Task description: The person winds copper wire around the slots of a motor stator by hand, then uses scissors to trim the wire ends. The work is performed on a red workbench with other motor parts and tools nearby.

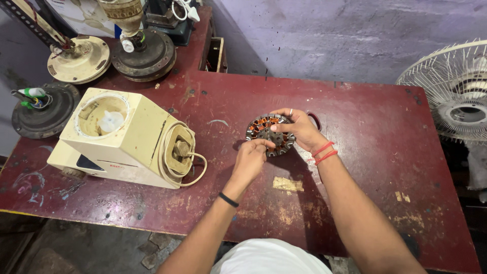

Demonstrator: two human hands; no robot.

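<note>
While we look down from the head view, our right hand (pixel 299 129) grips a wound motor stator (pixel 270 134) over the red table (pixel 365 127) | left hand (pixel 251 160) pinches its near edge | cream mixer base (pixel 122 137) left | we judge steady support helps.

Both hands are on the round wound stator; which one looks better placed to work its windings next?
Probably the left hand: its fingertips pinch at the stator near edge, while the right hand cups it from behind, steadying it above the red table.

Both forearms reach forward; left hand (pixel 249 158) pinches with curled fingers, right hand (pixel 299 128) cups from the side, fingers bent.
</note>
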